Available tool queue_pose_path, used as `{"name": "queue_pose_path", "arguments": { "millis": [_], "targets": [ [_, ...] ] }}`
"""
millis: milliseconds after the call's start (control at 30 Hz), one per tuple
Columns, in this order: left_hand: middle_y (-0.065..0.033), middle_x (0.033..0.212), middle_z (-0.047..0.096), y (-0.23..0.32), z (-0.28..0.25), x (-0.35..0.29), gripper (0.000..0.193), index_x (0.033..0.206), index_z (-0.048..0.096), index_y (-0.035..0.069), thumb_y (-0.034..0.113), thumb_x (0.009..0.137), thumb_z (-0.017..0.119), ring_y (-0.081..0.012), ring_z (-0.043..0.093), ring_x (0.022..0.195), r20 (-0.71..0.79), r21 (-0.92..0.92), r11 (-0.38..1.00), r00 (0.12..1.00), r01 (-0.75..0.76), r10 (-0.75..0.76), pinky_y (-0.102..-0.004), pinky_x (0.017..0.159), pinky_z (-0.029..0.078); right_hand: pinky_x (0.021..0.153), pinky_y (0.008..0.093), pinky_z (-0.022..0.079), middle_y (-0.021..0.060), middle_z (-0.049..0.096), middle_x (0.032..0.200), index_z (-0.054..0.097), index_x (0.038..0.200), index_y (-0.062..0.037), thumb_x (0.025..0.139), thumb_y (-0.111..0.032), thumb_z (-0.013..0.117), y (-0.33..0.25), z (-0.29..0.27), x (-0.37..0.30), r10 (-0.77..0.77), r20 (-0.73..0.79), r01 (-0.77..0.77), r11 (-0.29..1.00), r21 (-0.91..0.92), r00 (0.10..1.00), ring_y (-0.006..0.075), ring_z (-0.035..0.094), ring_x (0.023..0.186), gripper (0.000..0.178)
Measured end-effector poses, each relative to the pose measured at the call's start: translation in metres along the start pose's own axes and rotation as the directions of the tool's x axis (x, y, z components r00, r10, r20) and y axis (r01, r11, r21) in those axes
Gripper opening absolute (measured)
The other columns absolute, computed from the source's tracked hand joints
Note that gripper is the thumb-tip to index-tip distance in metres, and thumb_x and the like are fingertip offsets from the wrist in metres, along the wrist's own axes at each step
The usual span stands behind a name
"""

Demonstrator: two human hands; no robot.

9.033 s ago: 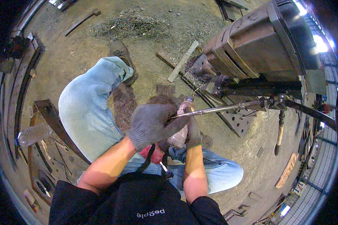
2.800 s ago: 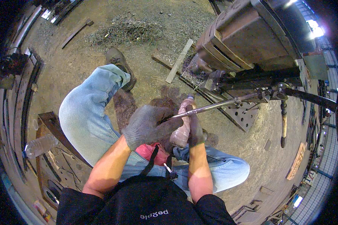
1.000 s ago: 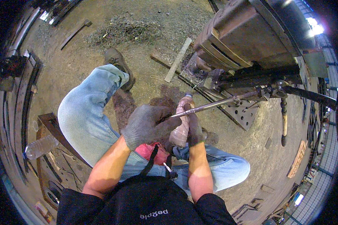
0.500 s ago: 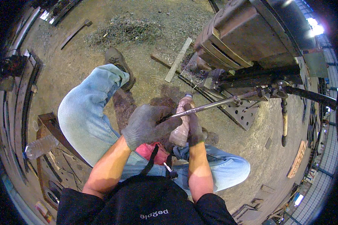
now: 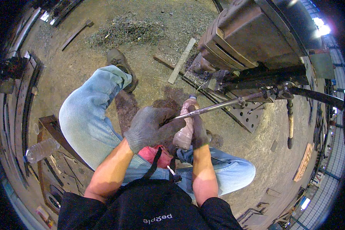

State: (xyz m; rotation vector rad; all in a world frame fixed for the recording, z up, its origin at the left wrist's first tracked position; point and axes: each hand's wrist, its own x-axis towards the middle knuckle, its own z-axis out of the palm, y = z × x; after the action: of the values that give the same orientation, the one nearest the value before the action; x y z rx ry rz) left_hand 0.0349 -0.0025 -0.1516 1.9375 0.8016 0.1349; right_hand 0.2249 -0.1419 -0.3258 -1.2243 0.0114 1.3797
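Note:
Both my hands wear dark grey gloves and meet in front of my lap. My left hand (image 5: 151, 128) is closed at the near end of a long metal lever (image 5: 218, 106), which runs up to a hub on the machine at the right. My right hand (image 5: 199, 132) is wrapped round a soiled plastic bottle (image 5: 184, 132), held at a slant with its neck pointing away from me. The lever crosses over the bottle and the right hand's fingers. Glove and lever hide part of the bottle's middle.
A large brown machine housing (image 5: 249, 36) overhangs the right side. Below it lies a perforated metal plate (image 5: 247, 119). A flat metal strip (image 5: 182, 61) and a heap of metal shavings (image 5: 130, 30) are ahead. A clear bottle (image 5: 43, 150) lies by a rusty frame (image 5: 46, 168) at left.

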Motion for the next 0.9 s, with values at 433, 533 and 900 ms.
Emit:
{"name": "queue_pose_path", "arguments": {
  "millis": [433,533,900],
  "targets": [
    [-0.0211,0.069,0.062,0.001,0.005,-0.002,0.052,0.086,0.07,0.005,0.057,0.091,0.065,-0.0434,0.061,0.063,-0.044,-0.106,0.994,0.998,0.033,-0.037,-0.0475,0.057,0.047,0.089,0.027,0.05,0.0008,0.065,0.108,0.064,0.125,-0.0053,0.101,-0.037,0.063,-0.01,0.017,-0.006,0.064,0.003,-0.064,0.983,0.173,0.998,0.0131,0.06,0.098,0.039],
    [-0.0179,0.07,0.066,0.0,0.003,-0.001,0.04,0.093,0.071,0.003,0.042,0.091,0.068,-0.0274,0.064,0.061,0.005,-0.064,0.998,1.0,0.021,-0.021,-0.0412,0.057,0.049,0.089,0.0272,0.05,0.0013,0.065,0.107,0.065,0.124,-0.0054,0.101,-0.038,0.063,-0.003,0.004,0.001,0.043,0.012,-0.045,0.984,0.172,0.999,0.0135,0.06,0.097,0.04],
    [-0.0222,0.072,0.062,0.005,0.003,-0.002,0.049,0.088,0.069,0.006,0.055,0.09,0.065,-0.0449,0.062,0.067,-0.04,-0.104,0.994,0.998,0.043,-0.047,-0.0489,0.058,0.048,0.09,0.0299,0.05,0.0043,0.067,0.11,0.066,0.124,-0.0029,0.105,-0.044,0.054,0.006,-0.006,0.008,-0.059,-0.054,0.055,0.996,-0.067,0.997,0.0159,0.061,0.1,0.046]
  ]
}}
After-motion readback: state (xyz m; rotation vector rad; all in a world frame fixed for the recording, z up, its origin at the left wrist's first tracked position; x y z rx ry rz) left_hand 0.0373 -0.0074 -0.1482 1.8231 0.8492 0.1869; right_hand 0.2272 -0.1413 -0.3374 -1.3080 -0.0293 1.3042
